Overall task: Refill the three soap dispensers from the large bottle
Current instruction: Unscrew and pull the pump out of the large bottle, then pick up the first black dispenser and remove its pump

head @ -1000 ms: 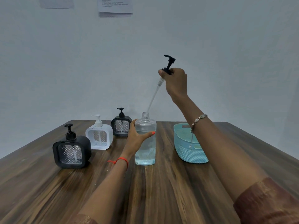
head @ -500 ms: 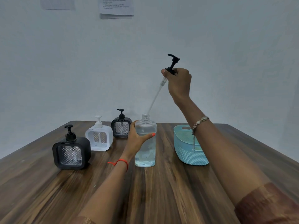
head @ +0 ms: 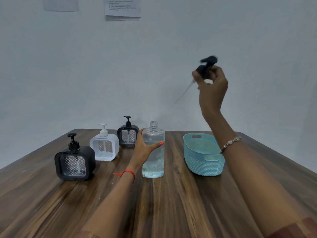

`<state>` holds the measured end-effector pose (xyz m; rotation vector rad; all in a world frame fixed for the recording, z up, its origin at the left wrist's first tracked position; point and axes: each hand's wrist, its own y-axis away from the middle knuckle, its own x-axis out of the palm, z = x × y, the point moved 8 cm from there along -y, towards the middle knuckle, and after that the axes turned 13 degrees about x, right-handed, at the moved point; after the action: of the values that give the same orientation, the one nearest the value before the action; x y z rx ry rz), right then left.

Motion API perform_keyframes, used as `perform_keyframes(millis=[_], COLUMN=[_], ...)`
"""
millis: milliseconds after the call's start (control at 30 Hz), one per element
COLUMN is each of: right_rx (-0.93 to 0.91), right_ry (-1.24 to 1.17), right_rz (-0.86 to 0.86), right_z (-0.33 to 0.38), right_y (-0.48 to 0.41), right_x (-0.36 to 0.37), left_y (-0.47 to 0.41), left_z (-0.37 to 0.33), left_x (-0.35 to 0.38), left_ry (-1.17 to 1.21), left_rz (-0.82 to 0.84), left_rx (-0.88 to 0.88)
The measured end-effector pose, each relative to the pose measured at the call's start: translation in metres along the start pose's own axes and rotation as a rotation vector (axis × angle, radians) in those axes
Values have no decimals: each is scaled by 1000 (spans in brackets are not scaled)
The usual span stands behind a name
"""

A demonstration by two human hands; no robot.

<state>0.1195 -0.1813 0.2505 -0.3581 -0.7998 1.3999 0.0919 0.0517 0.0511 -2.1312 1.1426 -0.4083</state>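
Liquid sits in the uncapped large bottle [head: 153,155], upright mid-tabletop [head: 171,203], left hand [head: 143,151] curling its fingers round it, right hand [head: 212,90] raised high, fingers pinching a blurred black pump [head: 205,65], three soap dispensers [head: 104,148] standing left, blue basket [head: 202,162] right.

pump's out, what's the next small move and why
Probably lower the right hand and lay the pump in the blue basket beside the large bottle. The pump's tube hangs clear of the open neck, and the left hand grips the bottle. The near black dispenser, white dispenser and far black dispenser all have pumps on, so the right hand likely needs freeing to open one.
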Motion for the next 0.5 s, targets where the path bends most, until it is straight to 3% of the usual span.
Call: perform_keyframes(millis=[167, 333, 500], right_rx=[-220, -414, -436], right_ry=[360, 931, 1210], right_rz=[362, 808, 1102], right_z=[-62, -158, -199], right_y=[54, 132, 170], right_x=[11, 7, -4], left_y=[0, -1, -2], left_z=[1, 2, 6], left_x=[-1, -1, -1], left_ry=[3, -8, -31], left_rz=[-8, -20, -13], left_rx=[1, 7, 6])
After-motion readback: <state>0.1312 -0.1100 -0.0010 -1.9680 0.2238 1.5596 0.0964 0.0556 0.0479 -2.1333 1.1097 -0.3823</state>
